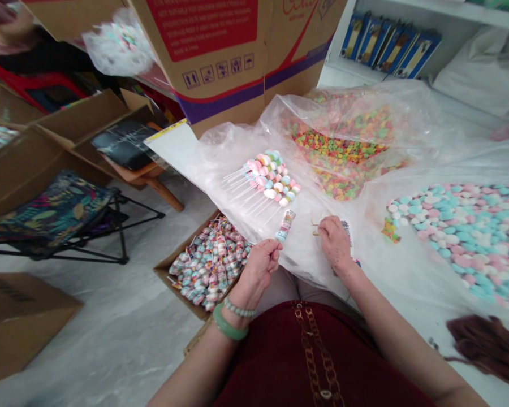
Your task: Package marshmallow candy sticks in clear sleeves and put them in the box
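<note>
At the left, nearest the body, the box point(212, 263) of wrapped sweets is set below the counter point(173, 150), beside the left forearm. Just over the counter's near edge, a wrapped stick point(285, 224) is held upper end outward by the left grip point(262, 263), whose fingers are curled tight round its lower end, with no gap seen between them. Its long axis is pointed away from the body and leant a little to the right, so that its printed upper part is left free, ahead of the left grip and to the left of the right grip point(335, 240). The right fingers are bent and bunched low over the counter; whether anything is pinched there cannot be told. Two gold ties point(315, 233) are seen just at the right fingertips, their length laid crosswise, toward the wrapped stick; by them the right hand is clearly the nearer, and only a short gap is left between ties and stick. Printed wrappers point(346, 227) are partly covered by the right hand. Farther out, the bare skewers point(275, 178) are laid in a row, sticks toward the left and the body, sweets away. Beyond them, the gummy rings point(339, 148) are kept under clear plastic, and the carton point(237, 62) is stood behind.
</note>
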Demonstrator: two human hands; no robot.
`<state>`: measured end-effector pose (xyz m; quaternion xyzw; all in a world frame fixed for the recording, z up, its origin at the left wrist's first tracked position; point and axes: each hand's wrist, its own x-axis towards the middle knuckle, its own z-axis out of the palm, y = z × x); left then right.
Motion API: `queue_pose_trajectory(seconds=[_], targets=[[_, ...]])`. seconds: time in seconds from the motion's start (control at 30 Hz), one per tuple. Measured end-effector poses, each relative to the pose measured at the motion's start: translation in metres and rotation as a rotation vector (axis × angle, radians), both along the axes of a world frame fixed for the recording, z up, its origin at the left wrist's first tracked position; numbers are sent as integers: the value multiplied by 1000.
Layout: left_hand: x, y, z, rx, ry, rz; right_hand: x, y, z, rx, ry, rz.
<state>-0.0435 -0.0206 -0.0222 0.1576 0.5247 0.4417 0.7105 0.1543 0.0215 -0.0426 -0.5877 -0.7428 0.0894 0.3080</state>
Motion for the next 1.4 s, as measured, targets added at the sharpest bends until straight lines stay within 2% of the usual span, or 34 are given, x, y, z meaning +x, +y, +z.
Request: queue_pose_trajectory(seconds=[0.13, 0.27, 0.37, 0.43, 0.57, 0.67, 0.73, 0.87, 0.93, 1.1, 1.23, 1.3, 1.4], targets=[[2, 3, 0, -15, -11, -1, 8, 3, 7, -24, 114, -16], [6, 3, -2, -12, -27, -26, 4, -1, 3, -182, -121, 35], [7, 1, -3, -11, -21, -35, -1, -3, -3, -198, -210, 25], [6, -1, -2, -15, -21, -40, -1, -4, -6, -161, -170, 48], [2, -1, -2, -29, -15, -22, 7, -2, -5, -61, 77, 39], [2, -1, -3, -32, -20, -16, 12, -1, -1, -74, 162, -12], [3, 0, -3, -40, -25, -24, 10, -2, 2, -136, 87, -8], [6, -1, -2, -51, -33, -49, -2, -5, 3, -235, -133, 92], [6, -2, -1, -56, -41, -53, -6, -6, 0, -241, -143, 102], [2, -1, 1, -71, -46, -39, 3, -4, 1, -157, 165, -16], [6, 0, 2, -54, -38, -54, -3, -5, 26, -169, 590, -191], [12, 0, 3, -23, -8, -54, -20, -10, 41, -282, 755, -170], [21, -1, 6, 46, 59, -35, -51, -23, 52, -458, 855, -16]])
